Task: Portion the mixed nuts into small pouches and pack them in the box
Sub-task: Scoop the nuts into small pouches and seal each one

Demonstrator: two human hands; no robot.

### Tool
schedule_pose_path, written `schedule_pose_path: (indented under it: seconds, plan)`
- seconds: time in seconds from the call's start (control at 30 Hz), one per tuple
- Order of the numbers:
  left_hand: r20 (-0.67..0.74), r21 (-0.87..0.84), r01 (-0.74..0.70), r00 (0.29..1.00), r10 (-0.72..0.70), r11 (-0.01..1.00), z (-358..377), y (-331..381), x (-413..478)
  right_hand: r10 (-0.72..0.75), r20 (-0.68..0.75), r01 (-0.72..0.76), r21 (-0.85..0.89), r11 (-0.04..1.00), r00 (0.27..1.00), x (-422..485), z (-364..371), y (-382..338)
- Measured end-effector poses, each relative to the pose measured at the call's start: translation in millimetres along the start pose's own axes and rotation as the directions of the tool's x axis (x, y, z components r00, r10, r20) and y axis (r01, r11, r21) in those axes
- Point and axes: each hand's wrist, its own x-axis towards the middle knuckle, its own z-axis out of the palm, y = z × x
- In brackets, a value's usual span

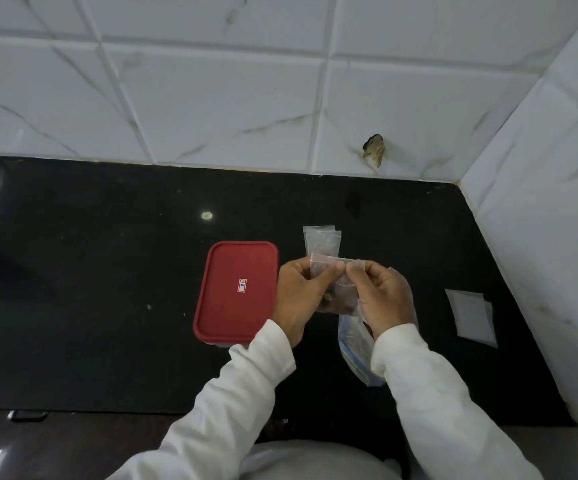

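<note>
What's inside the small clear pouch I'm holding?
Brown nuts show through the lower part of the pouch. The left hand and right hand pinch its top and cover its sides, so the amount is unclear.

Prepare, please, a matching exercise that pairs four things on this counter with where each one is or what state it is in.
Things:
1. box
2. small pouch
3. large bag
4. flat pouches

Places or states:
a. lying on the counter to the right, near the side wall
b. closed under its red lid, left of both hands
c. pinched at its top between the left hand and the right hand
d. lying on the counter below the right wrist

Pairs: 1-b, 2-c, 3-d, 4-a
</note>
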Motion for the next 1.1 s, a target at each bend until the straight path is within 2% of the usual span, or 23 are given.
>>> schedule_pose_path:
  seconds: [0.13, 0.3, 0.47, 0.63, 0.83, 0.97, 1.1]
  plan:
    - [-0.057, -0.026, 0.077, 0.995, -0.078, 0.997, 1, 1, 0, 0.02, 0.006, -0.02, 0.014, 1.0, 1.0, -1, 3, 2]
    - [-0.119, 0.049, 0.036, 0.992, -0.03, 0.998, 4, -1, 1, 0.053, -0.029, -0.051, 0.08, 0.996, 0.998, 2, 9, 7]
    - [-0.114, -0.08, 0.024, 0.993, -0.034, 0.996, 5, 1, -2, 0.075, -0.05, -0.068, 0.135, 0.989, 0.996, 3, 8, 6]
    - [-0.125, -0.158, 0.076, 0.987, -0.096, 0.985, 9, 2, -4, 0.111, -0.066, -0.098, 0.179, 0.979, 0.992, 3, 9, 7]
    - [-0.164, -0.205, 0.094, 0.978, -0.129, 0.974, 14, 0, -5, 0.142, -0.082, -0.125, 0.189, 0.974, 0.986, 6, 11, 9]
    - [-0.181, -0.271, 0.074, 0.975, -0.127, 0.96, 13, -4, -3, 0.174, -0.082, -0.146, 0.273, 0.951, 0.981, 7, 10, 9]
    - [-0.189, -0.285, 0.102, 0.969, -0.16, 0.953, 10, -8, 1, 0.185, -0.078, -0.156, 0.286, 0.945, 0.98, 9, 5, 12]
